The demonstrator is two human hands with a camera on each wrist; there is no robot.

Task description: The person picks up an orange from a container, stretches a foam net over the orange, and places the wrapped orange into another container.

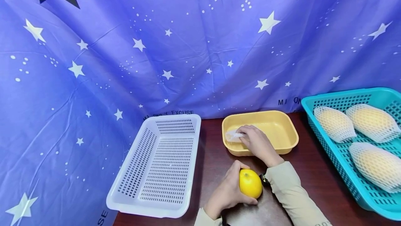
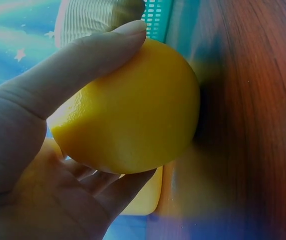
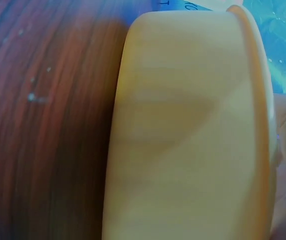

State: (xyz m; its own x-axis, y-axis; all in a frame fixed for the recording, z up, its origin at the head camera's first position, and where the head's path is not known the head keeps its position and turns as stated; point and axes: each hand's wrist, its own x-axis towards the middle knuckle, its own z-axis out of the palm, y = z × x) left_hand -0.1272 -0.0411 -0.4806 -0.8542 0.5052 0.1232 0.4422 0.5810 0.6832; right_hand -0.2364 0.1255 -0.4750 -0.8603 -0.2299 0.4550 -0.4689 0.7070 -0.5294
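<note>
My left hand (image 1: 230,189) grips a round yellow citrus fruit (image 1: 250,183) just above the table, thumb on one side and fingers on the other. Up close in the left wrist view, the fruit (image 2: 143,110) has smooth skin, pebbled towards one end. Over the left part of a yellow plastic tub (image 1: 278,128), my right hand (image 1: 257,140) holds a crumpled white foam net (image 1: 233,136) in its curled fingers. In the right wrist view the tub's outer wall (image 3: 183,125) hides most of that hand.
To the left lies a white perforated basket (image 1: 167,170). A teal basket (image 1: 332,163) on the right holds several yellow fruits in white foam nets, one being a netted fruit (image 1: 333,123) at its left. A blue star-patterned curtain (image 1: 188,45) hangs behind the dark wooden table (image 1: 208,163).
</note>
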